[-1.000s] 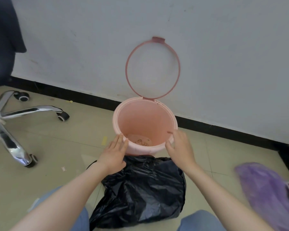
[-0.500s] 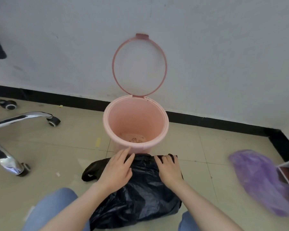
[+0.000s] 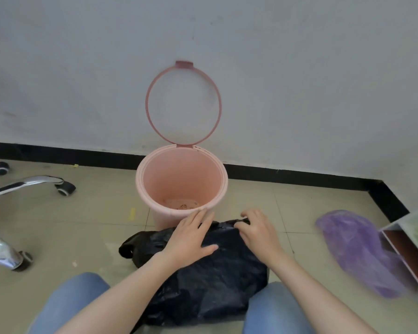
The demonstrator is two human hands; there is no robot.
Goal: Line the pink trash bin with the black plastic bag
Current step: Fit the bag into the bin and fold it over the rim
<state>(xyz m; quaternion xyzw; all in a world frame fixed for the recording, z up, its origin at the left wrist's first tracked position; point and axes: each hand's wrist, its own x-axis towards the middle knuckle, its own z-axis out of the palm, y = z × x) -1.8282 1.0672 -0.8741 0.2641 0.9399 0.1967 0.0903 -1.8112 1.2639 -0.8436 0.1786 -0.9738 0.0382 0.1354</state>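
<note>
1. Setting: a tiled floor (image 3: 299, 203) meets a pale wall (image 3: 299, 68) with a black skirting strip (image 3: 287, 175) along its base.
2. The pink trash bin (image 3: 181, 182) stands upright on the floor close to the wall. Its ring-shaped lid frame (image 3: 148, 102) is tipped up against the wall. The bin has no liner; some small debris lies on its bottom.
3. The black plastic bag (image 3: 203, 280) lies crumpled on the floor just in front of the bin, between my knees (image 3: 68, 304).
4. My left hand (image 3: 191, 237) lies flat and spread on the bag's upper part, fingers extended, the tips reaching the bin's near rim. It grips nothing.
5. My right hand (image 3: 257, 231) has its fingers curled onto the bag's top edge; I cannot tell whether the plastic is actually pinched.
6. Other items: a purple bag (image 3: 357, 251) lies on the floor to the right, well apart from the bin; chrome chair legs with castors (image 3: 34, 183) are at left.
</note>
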